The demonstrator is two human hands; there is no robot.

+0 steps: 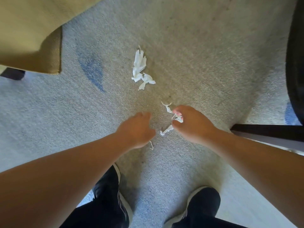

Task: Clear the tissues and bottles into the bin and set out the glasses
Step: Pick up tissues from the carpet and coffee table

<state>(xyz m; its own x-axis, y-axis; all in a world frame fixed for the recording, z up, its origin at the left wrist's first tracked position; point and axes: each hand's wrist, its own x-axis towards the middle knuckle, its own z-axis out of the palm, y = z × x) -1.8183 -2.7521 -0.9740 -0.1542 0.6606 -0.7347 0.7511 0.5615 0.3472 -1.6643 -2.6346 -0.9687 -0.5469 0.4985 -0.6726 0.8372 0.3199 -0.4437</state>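
Above the grey carpet [197, 63], the right hand [190, 125] pinches torn tissue scraps [168, 109]. The left hand [136, 129] hovers just beside it, fingers curled downward. A larger crumpled tissue [139, 66] lies farther ahead.

Two crumpled tissues [139, 63] [147, 80], about four tissue scraps [166, 130], two hands [136, 129] [192, 124], two dark shoes [108, 183] [204, 201], one carpet [197, 63]

Seemingly a home: carpet floor [189, 46], fabric-covered furniture [29, 30].

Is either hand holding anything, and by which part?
The right hand pinches a torn tissue strip near its middle, both ends trailing. Whether the curled left hand holds anything cannot be told.
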